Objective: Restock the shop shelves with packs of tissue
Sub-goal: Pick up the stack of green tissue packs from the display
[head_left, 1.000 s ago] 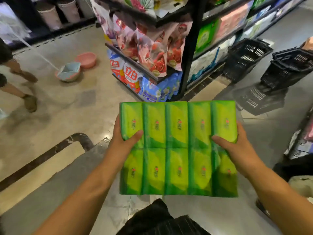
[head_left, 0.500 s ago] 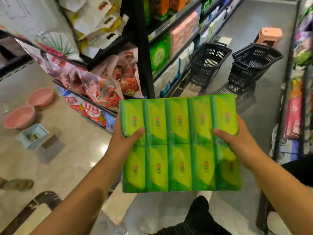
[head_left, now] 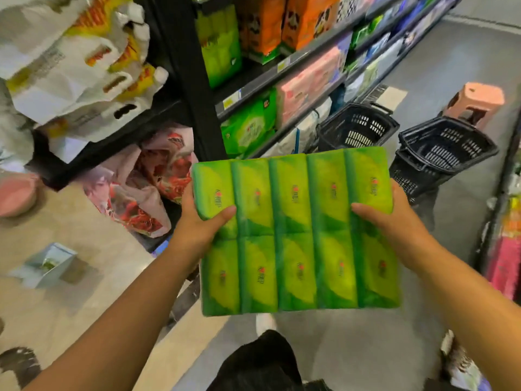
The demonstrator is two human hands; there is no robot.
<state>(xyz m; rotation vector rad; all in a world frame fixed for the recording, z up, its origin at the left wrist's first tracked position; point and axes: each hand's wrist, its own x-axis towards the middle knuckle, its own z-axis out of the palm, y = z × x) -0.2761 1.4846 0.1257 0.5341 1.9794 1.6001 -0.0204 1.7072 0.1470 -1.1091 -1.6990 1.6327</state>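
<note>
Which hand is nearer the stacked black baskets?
Right. The right hand grips the tissue pack edge facing the stacked baskets; the left hand grips the opposite edge.

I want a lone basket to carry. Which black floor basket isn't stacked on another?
The left basket, beside the shelf unit, stands alone; the right basket sits nested in a second one under it.

tissue pack [head_left: 296, 235] print: unreadable | white bags [head_left: 70, 66] lettering: blurred | pink basin [head_left: 14, 193]: cropped
</note>
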